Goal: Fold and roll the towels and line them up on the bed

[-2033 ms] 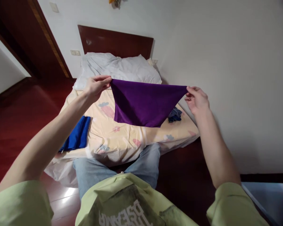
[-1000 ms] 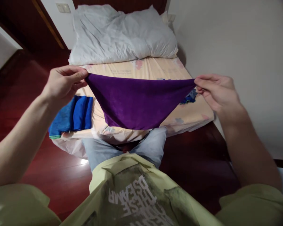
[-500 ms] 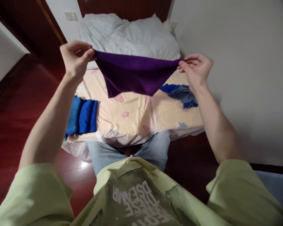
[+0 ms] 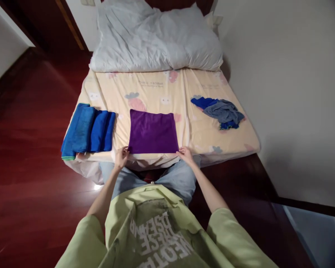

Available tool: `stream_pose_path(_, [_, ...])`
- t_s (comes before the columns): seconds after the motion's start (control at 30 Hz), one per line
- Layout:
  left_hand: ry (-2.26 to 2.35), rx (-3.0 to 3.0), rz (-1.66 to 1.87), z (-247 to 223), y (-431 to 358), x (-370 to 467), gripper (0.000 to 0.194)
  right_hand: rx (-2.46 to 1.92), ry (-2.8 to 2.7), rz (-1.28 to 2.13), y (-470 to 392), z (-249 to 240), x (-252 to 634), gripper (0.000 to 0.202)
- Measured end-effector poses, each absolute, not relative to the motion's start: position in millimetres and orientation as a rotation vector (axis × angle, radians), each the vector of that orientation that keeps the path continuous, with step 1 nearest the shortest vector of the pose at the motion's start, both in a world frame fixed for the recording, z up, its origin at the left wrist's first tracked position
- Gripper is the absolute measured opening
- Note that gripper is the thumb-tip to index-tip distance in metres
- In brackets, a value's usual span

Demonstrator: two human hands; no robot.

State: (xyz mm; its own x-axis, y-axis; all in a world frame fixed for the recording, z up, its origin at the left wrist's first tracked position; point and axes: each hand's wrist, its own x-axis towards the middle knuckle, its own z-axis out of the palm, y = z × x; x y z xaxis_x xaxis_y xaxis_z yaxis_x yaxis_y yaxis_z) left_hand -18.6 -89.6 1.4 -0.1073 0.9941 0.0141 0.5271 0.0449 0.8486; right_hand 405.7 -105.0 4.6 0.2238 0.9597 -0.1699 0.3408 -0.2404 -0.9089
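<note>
A purple cloth (image 4: pixel 153 132) lies spread flat on the bed near its front edge. My left hand (image 4: pixel 121 157) pinches the cloth's near left corner. Its near right corner is between the fingers of my right hand (image 4: pixel 185 155). To the left of the cloth sit several blue folded cloths (image 4: pixel 86 130), side by side. On the right a crumpled heap of grey cloth (image 4: pixel 225 111) and blue cloth (image 4: pixel 229 124) rests on the sheet.
The bed (image 4: pixel 153 89) has a patterned yellow sheet. A large white pillow or quilt (image 4: pixel 156 41) covers its far end. A pale wall (image 4: pixel 290 93) stands at the right, with dark red floor (image 4: pixel 30 149) on the left.
Both hands have come down and nearer, bringing the purple cloth from the air onto the bed, where it now lies flat. The view has shifted slightly.
</note>
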Motion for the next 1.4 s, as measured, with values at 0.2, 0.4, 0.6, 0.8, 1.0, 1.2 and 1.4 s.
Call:
stream_pose_path(0.2, [1.816, 1.345, 0.905, -21, -106, -24, 0.045, -1.778, -1.159, 1.04, -129, -20, 402, 0.042])
stream_pose_path(0.4, [1.727, 1.28, 0.939, -22, -101, -29, 0.05, -1.748, -1.056, 1.144, -131, -16, 405, 0.04])
stream_pose_path(0.6, [1.69, 1.308, 0.915, -22, -111, -32, 0.05, -1.691, -0.96, 1.273, -137, -9, 411, 0.053])
stream_pose_path(0.8, [1.691, 1.323, 0.925, -17, -111, -37, 0.05, -1.683, -1.002, 1.307, -140, -6, 417, 0.048])
stream_pose_path(1.0, [1.712, 1.326, 0.885, -13, -118, -43, 0.062, -1.703, -1.043, 1.496, -137, -4, 425, 0.041])
stream_pose_path(1.2, [1.644, 1.304, 0.803, -29, -126, -45, 0.065, -1.764, -1.023, 1.457, -82, 3, 419, 0.041])
stream_pose_path(1.4, [1.625, 1.264, 0.828, -38, -132, -47, 0.057, -1.874, -1.029, 1.273, 19, 12, 399, 0.033])
